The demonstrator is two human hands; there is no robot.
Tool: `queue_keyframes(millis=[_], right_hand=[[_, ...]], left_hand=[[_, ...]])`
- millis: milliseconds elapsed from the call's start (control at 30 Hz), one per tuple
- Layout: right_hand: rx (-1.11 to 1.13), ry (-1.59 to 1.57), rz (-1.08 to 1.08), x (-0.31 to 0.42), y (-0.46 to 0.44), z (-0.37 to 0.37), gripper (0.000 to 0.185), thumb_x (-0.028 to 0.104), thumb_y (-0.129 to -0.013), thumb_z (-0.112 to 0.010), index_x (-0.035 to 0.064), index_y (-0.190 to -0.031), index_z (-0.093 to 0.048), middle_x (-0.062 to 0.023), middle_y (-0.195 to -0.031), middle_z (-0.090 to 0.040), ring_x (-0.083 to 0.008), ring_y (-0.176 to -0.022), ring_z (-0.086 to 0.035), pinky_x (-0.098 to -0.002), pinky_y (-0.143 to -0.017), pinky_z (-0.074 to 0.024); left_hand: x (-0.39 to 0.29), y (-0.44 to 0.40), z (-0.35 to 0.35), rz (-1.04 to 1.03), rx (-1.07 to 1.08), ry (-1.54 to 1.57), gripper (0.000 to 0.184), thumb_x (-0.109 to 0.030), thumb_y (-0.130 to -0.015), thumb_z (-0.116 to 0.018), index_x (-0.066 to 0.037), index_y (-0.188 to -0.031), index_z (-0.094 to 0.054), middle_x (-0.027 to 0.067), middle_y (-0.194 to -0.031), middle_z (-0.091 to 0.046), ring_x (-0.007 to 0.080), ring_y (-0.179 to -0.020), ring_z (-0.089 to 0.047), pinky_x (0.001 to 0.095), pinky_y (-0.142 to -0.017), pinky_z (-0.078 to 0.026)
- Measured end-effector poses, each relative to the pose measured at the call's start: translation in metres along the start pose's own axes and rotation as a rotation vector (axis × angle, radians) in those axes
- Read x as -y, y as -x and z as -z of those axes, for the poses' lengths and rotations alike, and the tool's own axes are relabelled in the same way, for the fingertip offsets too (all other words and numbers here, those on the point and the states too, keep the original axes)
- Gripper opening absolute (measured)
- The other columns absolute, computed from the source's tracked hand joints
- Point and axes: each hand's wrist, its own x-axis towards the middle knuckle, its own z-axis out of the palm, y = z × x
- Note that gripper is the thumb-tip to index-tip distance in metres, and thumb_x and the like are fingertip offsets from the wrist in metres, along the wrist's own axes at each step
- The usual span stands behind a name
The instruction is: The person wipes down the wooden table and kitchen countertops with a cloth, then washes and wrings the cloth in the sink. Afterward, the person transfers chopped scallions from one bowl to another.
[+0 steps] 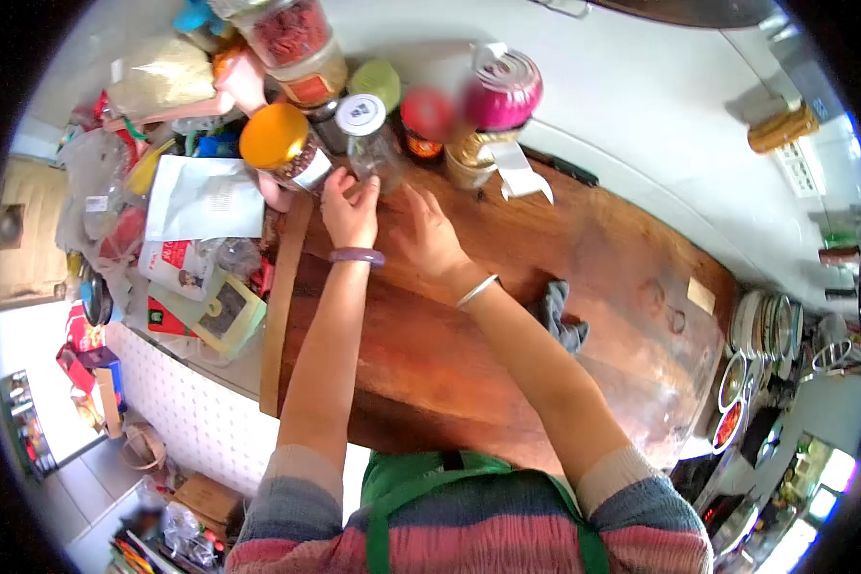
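My left hand [351, 212], with a purple bangle at the wrist, is at the lower front of a clear glass jar [373, 151] with a white lid. Its thumb and fingers are apart; whether the fingertips touch the glass I cannot tell. My right hand [432, 234] is slightly blurred, just right of the jar and above the wooden board, fingers stretched out and holding nothing. Left of the glass jar stands a jar with an orange lid [275, 136] and dark contents. A red-lidded jar [427, 117] is behind and to the right.
A crumpled dark cloth [562, 316] lies on the wooden board [507, 392]. Packets and plastic bags [206, 196] crowd the left side. A pink-purple container [503, 91] stands against the wall. Stacked plates [763, 323] are at the far right.
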Motion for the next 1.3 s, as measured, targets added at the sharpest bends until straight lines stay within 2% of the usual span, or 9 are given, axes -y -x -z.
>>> queue_keyframes(millis=[200,367,467,567,633,700,800,1033,1300], right_hand=[[-0.087,0.503,-0.072,0.030,0.126,0.115,0.045,0.022,-0.074,-0.072,0.0111,-0.115,-0.057,-0.0127,-0.119,-0.053,-0.0310,-0.113,-0.050,-0.0468,-0.094,-0.0373],[-0.052,0.650,-0.094,-0.039,0.256,0.119,0.044,0.014,-0.073,-0.064,0.0091,-0.116,-0.058,-0.0178,-0.124,-0.048,-0.0356,-0.120,-0.042,-0.0507,-0.103,-0.0307],[-0.176,0.430,-0.317,-0.064,0.240,0.101,0.051,0.003,-0.067,-0.054,0.0063,-0.118,-0.056,-0.0169,-0.119,-0.052,-0.0375,-0.120,-0.041,-0.0480,-0.103,-0.0319],[-0.157,-0.153,-0.379,0.005,0.167,0.069,0.050,0.004,-0.067,-0.055,0.0063,-0.117,-0.057,-0.0151,-0.119,-0.054,-0.0367,-0.121,-0.042,-0.0471,-0.103,-0.0320],[0.018,0.249,0.154,0.025,0.129,0.030,0.053,0.011,-0.069,-0.060,0.0076,-0.121,-0.054,-0.0162,-0.131,-0.046,-0.0356,-0.127,-0.035,-0.0495,-0.106,-0.0264],[0.415,0.592,0.150,0.045,0.114,-0.018,0.061,0.022,-0.070,-0.065,0.0095,-0.127,-0.049,-0.0164,-0.142,-0.031,-0.0358,-0.132,-0.025,-0.0536,-0.108,-0.0175],[0.333,0.561,0.132,0.038,0.104,-0.057,0.067,0.029,-0.071,-0.065,0.0114,-0.131,-0.045,-0.0156,-0.146,-0.023,-0.0365,-0.134,-0.019,-0.0578,-0.108,-0.0110],[0.250,0.624,0.095,0.054,0.103,-0.066,0.060,0.024,-0.071,-0.063,0.0118,-0.127,-0.048,-0.0143,-0.139,-0.033,-0.0361,-0.132,-0.024,-0.0562,-0.108,-0.0136],[0.092,0.183,0.298,0.118,0.014,-0.123,0.050,0.010,-0.075,-0.062,0.0037,-0.122,-0.048,-0.0157,-0.128,-0.046,-0.0366,-0.118,-0.042,-0.0451,-0.099,-0.0352]], left_hand=[[0.014,0.063,0.039,-0.046,0.153,0.011,0.044,-0.002,-0.082,-0.065,-0.002,-0.122,-0.046,0.0144,-0.116,-0.053,0.0202,-0.098,-0.061,0.0296,-0.081,-0.053],[0.034,0.145,0.106,-0.282,0.184,-0.278,0.040,-0.003,-0.079,-0.064,-0.003,-0.117,-0.051,0.0153,-0.110,-0.054,0.0222,-0.092,-0.062,0.0317,-0.076,-0.055],[0.031,0.181,0.145,-0.225,0.184,-0.381,0.036,-0.002,-0.080,-0.063,-0.002,-0.114,-0.052,0.0144,-0.109,-0.054,0.0225,-0.095,-0.061,0.0320,-0.078,-0.053],[0.044,0.193,0.185,-0.171,0.048,-0.429,0.037,-0.002,-0.080,-0.063,-0.001,-0.115,-0.051,0.0148,-0.110,-0.055,0.0236,-0.096,-0.060,0.0318,-0.079,-0.051],[0.052,0.193,0.218,-0.112,-0.070,-0.466,0.039,-0.004,-0.080,-0.063,0.000,-0.117,-0.050,0.0155,-0.112,-0.055,0.0249,-0.095,-0.059,0.0315,-0.080,-0.050],[0.058,0.180,0.254,-0.033,-0.232,-0.598,0.044,-0.015,-0.081,-0.065,0.000,-0.119,-0.048,0.0165,-0.114,-0.054,0.0296,-0.100,-0.056,0.0369,-0.086,-0.046],[0.047,0.128,0.294,-0.055,-0.425,-0.655,0.060,-0.019,-0.077,-0.068,0.001,-0.127,-0.042,0.0217,-0.122,-0.049,0.0381,-0.114,-0.043,0.0447,-0.098,-0.034],[0.046,-0.005,0.324,0.083,-0.626,-0.514,0.085,-0.045,-0.067,-0.074,0.002,-0.129,-0.039,0.0234,-0.125,-0.047,0.0391,-0.114,-0.044,0.0445,-0.094,-0.038],[0.025,-0.035,0.337,0.141,-0.549,-0.415,0.063,-0.042,-0.065,-0.076,-0.001,-0.108,-0.056,0.0168,-0.103,-0.063,0.0286,-0.097,-0.060,0.0373,-0.084,-0.046]])
